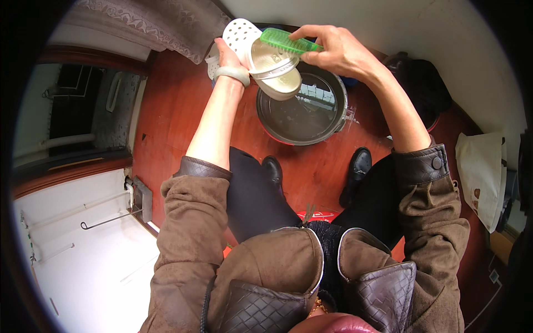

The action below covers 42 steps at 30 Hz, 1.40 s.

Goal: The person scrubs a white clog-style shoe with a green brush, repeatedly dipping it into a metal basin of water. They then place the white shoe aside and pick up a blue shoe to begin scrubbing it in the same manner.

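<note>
My left hand [229, 56] holds a white perforated foam clog [280, 85] by its side, tilted above a round dark basin [302, 133] of water. The clog's heel strap shows across its opening. In my right hand [322, 48] is a green plastic scrubbing brush [283, 40], gripped by its handle, its bristles facing down at the clog. Whether the bristles touch the clog, I cannot tell. A second white perforated clog [212, 66] is partly hidden behind my left hand.
The basin stands on a reddish wooden floor [200, 125] beyond my black shoes. A lace-edged curtain [166, 25] hangs at the upper left. To the right are a dark bag-like item [429, 83] by the wall and a pale bag [479, 175].
</note>
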{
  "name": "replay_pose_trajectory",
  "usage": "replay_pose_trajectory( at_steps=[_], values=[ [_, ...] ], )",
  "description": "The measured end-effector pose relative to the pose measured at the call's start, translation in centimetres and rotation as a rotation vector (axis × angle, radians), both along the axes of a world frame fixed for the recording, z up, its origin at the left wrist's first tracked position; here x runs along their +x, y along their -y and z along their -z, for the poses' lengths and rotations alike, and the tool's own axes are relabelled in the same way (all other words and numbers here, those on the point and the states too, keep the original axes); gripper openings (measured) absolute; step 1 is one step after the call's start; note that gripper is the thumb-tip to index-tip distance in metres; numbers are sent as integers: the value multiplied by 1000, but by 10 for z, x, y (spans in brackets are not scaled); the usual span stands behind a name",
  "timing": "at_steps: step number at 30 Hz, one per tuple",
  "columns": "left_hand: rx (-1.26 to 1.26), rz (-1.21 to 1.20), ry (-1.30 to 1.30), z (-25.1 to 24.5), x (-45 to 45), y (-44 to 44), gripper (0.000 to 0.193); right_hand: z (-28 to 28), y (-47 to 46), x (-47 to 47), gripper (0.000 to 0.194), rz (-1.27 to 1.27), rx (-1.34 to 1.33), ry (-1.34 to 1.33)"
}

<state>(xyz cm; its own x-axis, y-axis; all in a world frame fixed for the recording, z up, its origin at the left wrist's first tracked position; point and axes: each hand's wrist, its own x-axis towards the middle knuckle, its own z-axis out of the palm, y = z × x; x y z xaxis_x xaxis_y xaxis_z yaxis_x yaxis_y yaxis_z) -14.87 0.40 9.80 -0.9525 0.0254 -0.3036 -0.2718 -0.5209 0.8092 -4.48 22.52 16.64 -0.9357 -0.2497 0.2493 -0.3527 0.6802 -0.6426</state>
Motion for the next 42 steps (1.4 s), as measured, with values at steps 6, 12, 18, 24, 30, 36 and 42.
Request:
replay_pose_trajectory(
  at_steps=[6,12,18,24,30,36,42],
  values=[
    [-81,-9,-131,-6,12,-16,72,14,27,6,42,13,142,95],
    [145,343,-264,-20,17,-14,57,24,27,5,35,224,-221,58],
    [108,530,-225,-22,22,-5,61,15,24,0,33,278,-521,340],
    [86,557,-262,-18,27,-16,70,7,24,1,44,186,-816,467],
    [74,468,-316,-11,15,-22,72,10,29,4,50,131,-722,405],
    [31,406,-416,-12,10,-21,69,12,44,10,41,234,-462,103],
    [3,423,-431,-8,4,-16,70,12,20,10,30,238,-52,-125]
  ],
)
